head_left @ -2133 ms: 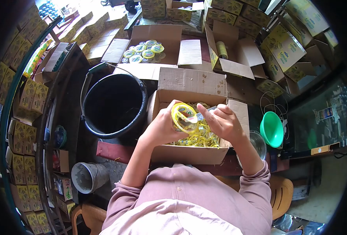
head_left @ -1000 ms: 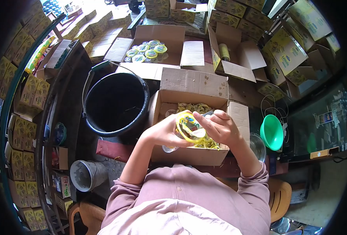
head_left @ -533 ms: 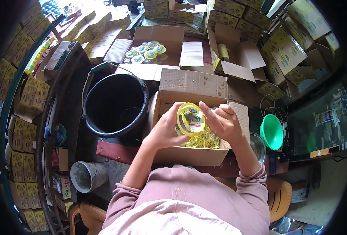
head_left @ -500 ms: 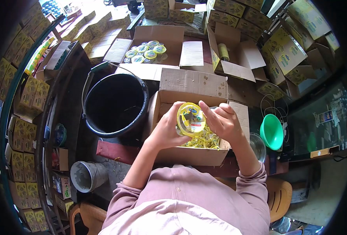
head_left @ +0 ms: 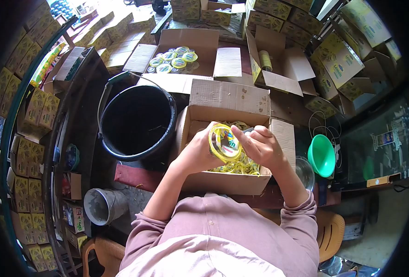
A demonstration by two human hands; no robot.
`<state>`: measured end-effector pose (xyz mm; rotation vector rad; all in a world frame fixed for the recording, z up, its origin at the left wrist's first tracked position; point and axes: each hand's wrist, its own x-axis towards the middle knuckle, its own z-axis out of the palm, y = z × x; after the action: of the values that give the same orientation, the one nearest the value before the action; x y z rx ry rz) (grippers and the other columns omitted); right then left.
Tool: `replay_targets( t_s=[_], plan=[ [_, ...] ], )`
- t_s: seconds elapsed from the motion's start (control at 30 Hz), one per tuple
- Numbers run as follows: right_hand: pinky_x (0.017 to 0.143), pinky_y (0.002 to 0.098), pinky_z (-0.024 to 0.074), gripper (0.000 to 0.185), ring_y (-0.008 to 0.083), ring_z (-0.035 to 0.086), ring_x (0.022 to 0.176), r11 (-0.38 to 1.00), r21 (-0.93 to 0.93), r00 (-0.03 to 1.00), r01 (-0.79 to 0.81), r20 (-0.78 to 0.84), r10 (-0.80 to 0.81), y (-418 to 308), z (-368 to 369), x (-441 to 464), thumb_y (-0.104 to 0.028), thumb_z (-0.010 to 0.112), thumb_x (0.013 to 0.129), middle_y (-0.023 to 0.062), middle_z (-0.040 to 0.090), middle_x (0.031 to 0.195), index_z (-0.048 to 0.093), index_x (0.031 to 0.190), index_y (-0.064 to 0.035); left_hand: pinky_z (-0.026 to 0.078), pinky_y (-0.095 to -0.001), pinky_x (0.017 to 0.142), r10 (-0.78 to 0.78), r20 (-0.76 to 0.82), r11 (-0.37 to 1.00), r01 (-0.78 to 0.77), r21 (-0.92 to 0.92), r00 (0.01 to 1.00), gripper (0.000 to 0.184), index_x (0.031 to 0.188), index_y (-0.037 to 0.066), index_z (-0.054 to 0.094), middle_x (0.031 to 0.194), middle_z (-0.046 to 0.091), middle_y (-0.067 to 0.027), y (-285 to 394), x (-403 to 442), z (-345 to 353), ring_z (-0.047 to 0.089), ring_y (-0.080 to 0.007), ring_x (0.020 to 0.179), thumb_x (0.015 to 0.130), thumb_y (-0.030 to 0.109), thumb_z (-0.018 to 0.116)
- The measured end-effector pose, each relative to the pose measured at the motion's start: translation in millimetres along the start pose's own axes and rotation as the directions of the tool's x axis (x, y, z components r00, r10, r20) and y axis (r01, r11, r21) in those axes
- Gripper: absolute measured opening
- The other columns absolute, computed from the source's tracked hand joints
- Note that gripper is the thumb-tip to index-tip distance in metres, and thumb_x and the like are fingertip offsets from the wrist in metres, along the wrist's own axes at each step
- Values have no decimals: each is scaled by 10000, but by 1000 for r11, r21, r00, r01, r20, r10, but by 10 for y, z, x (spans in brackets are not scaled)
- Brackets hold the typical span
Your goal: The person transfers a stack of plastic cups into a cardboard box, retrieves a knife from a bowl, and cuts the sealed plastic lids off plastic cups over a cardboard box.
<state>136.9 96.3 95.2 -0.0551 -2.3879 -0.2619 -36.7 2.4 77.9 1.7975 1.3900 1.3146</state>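
My left hand (head_left: 196, 151) is wrapped round the side of a plastic cup (head_left: 229, 147) with a yellow rim and a printed face turned up towards me. Against the cup's right edge lies the index finger of my right hand (head_left: 265, 148), its other fingers curled in. Something small and dark shows by those curled fingers, too little of it to name. Both hands are above an open cardboard box (head_left: 232, 181), which holds a heap of thin yellow strips (head_left: 241, 166).
Left of the box stands a large black bucket (head_left: 107, 124), with a grey bucket (head_left: 93, 207) lower down. Yellow-lidded cups (head_left: 170, 60) fill part of a carton behind. A green bowl (head_left: 322, 156) is at right, near a clear bowl (head_left: 304, 171). Another open carton (head_left: 283, 83) stands at back right.
The cup has turned in my left hand, so its print sits differently. My right index finger has shifted slightly left and down along the rim.
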Motion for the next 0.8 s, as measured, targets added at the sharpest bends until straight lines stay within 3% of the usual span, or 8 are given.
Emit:
replay_targets(
  t_s=[0.3,0.53,0.6,0.73,0.8],
  plan=[
    [734,221,425,539,60,472,564,999,-24,999,49,7,-48,-24,19,-29,-13,625,690,-62,407,575,525,1219,5,455,-302,735,26,119,984,-5,-178,993,467,983,-5,504,850,555,-113,-70,28,-70,570,-218,774,612,121,758],
    [754,235,427,541,75,481,578,998,38,998,55,-14,-55,-41,41,-25,-17,611,695,-48,430,580,509,1226,15,446,-273,734,-48,264,925,143,-352,963,485,992,9,499,867,548,-77,-194,12,-129,534,-132,788,600,119,762],
    [751,239,427,539,84,483,578,995,97,999,-27,43,23,-48,12,8,-12,595,702,-36,439,579,500,1232,19,441,-244,750,-59,321,904,187,-386,945,535,1045,17,493,906,541,-46,-235,11,-164,514,-93,829,593,94,768],
    [728,256,419,538,118,478,561,990,59,989,-130,82,125,47,-97,46,23,558,710,-3,440,565,490,1243,11,452,-267,737,-17,167,983,47,-179,986,468,980,-3,503,854,569,-84,-170,50,-192,538,-125,779,603,106,758],
    [705,273,418,570,136,469,546,981,21,980,-193,45,192,131,-183,-52,70,568,689,4,423,548,496,1248,-16,468,-276,732,-70,148,978,97,-185,986,474,975,-10,509,862,577,-89,-150,28,-233,572,-140,787,595,105,769]
  ],
)
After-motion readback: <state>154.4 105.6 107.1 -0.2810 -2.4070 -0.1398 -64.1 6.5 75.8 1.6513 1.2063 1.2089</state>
